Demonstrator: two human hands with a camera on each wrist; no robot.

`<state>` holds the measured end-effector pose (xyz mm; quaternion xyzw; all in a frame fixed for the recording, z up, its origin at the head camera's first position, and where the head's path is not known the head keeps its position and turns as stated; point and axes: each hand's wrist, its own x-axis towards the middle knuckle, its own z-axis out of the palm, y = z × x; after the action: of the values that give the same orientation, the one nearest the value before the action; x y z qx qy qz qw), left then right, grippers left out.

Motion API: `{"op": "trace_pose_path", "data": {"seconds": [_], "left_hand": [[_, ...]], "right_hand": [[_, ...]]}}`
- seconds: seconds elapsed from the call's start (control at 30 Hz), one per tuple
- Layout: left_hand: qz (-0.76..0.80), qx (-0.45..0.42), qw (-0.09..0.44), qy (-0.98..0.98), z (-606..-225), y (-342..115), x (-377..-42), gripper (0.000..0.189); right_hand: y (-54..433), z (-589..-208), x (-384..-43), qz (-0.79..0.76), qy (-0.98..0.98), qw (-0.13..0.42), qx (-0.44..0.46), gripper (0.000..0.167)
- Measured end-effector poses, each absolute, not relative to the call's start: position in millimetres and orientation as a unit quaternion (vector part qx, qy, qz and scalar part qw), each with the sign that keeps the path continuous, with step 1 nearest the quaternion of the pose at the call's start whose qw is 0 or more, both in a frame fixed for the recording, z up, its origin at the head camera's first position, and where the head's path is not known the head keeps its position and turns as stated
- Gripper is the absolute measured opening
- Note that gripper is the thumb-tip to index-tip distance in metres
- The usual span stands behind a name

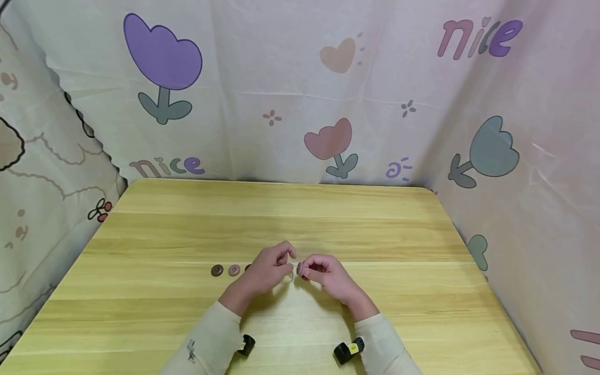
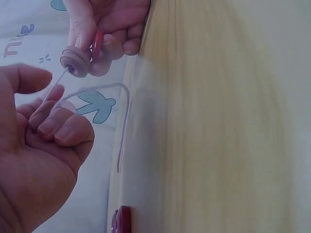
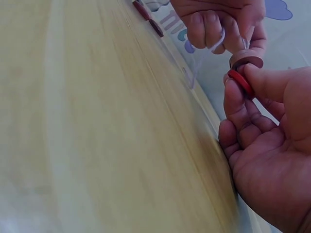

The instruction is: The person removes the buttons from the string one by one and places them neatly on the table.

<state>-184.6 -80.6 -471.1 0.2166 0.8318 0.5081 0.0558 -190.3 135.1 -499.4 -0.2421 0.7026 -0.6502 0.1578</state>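
My left hand (image 1: 269, 268) pinches a white string (image 2: 124, 121), whose loose tail hangs past the curled fingers. From those fingers a taut stretch runs to the hole of a brownish-pink button (image 2: 75, 61). Facing it, my right hand (image 1: 330, 276) grips that button between thumb and fingers, together with a red button (image 3: 241, 83) just behind it. Both hands are above the middle of the table, close but apart. How far the string passes through the buttons is hidden by the right fingers.
On the wooden table (image 1: 281, 219), a dark brown button (image 1: 217, 270) and a pink button (image 1: 234, 270) lie in a row left of the left hand. Another dark button (image 1: 247, 267) is partly covered by that hand. A patterned curtain (image 1: 262, 78) hangs behind the table.
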Motion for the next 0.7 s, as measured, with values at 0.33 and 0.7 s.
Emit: {"op": "trace_pose_path", "data": {"seconds": [0.33, 0.7], "left_hand": [[0.498, 0.237, 0.068, 0.831, -471.9, -81.4, -184.4, 0.022], [0.499, 0.227, 0.065, 0.834, -474.1, -82.8, -184.4, 0.019]], "right_hand": [[135.5, -501.2, -191.6, -0.657, 0.696, 0.158, -0.244, 0.010], [136.2, -502.1, -191.6, -0.662, 0.688, 0.159, -0.252, 0.010]]}}
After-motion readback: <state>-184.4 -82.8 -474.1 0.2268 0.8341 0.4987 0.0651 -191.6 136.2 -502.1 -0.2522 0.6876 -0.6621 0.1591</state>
